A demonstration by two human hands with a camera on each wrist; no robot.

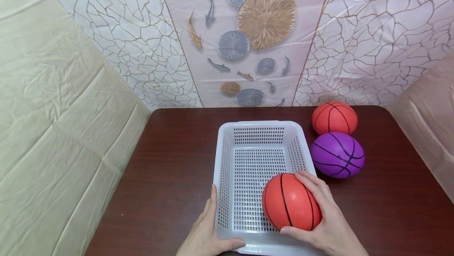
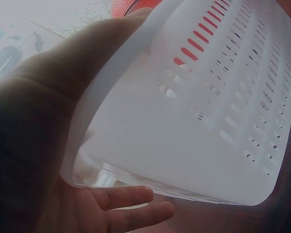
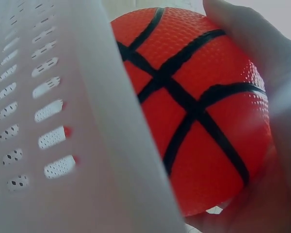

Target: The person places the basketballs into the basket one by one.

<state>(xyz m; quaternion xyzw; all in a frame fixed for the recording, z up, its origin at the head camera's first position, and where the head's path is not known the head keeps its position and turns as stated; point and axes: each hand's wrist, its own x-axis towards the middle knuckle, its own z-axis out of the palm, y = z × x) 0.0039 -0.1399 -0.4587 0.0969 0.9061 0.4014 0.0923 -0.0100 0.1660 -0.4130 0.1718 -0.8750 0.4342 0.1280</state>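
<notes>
Only the head view takes in the whole basket [image 1: 248, 161] on the table [image 1: 170, 177], along with a purple ball [image 1: 338, 155] just beside its right wall and a far red ball [image 1: 333, 118] behind the purple one; whether those two touch cannot be told. The left wrist view adds the basket's outside, with red showing through the upper slots of one wall and two straight fingers of the left hand [image 1: 207, 230] beyond the corner. The right wrist view gives the held ball [image 1: 291, 202] up close, its black seams crossing, partly hidden by the basket's wall and rim, with slivers of red at a few slots. The basket holds nothing else, its slotted floor bare at the far end and on the left; the held ball is at its near right corner, and whether it rests on the floor is unclear. The right hand [image 1: 324, 212] grasps this ball from the right, thumb on the near side, fingers on the far right side. The left hand holds the basket's near left corner, thumb over the near rim, fingers along the left wall.
</notes>
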